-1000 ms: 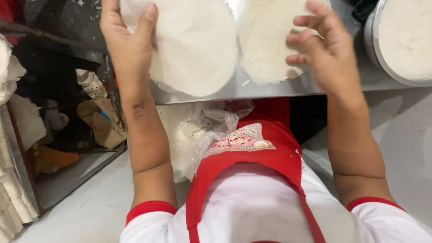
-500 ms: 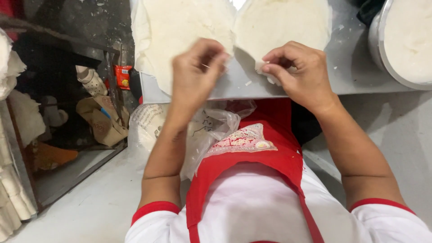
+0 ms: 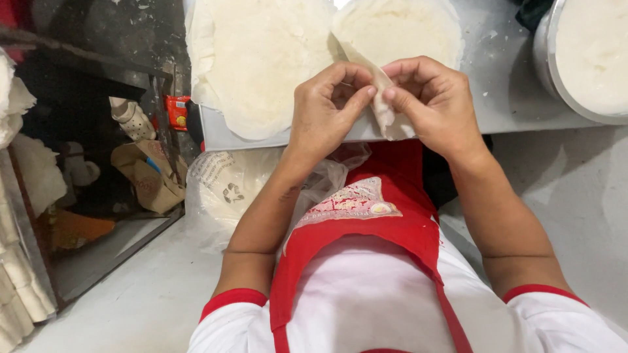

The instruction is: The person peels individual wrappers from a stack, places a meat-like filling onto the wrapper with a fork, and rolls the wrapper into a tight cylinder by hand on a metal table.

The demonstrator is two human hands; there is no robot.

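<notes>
Two thin white round wrapper sheets lie on a metal table [image 3: 510,98]. The left wrapper [image 3: 261,59] lies flat and overhangs the table's front edge. The near edge of the right wrapper [image 3: 399,29] is lifted and folded. My left hand [image 3: 324,108] and my right hand [image 3: 435,98] meet at the table's front edge, and both pinch that lifted edge between thumb and fingers.
A round metal pan [image 3: 546,62] of white filling stands at the right end of the table. A clear plastic bag [image 3: 242,189] with more white sheets hangs below the table edge. Clutter, paper bags and a red packet [image 3: 176,111] fill a shelf at the left.
Both hands came off the tops of the wrappers, moved to the table's front edge and together, and took hold of the right wrapper's near edge, which now lifts off the table.
</notes>
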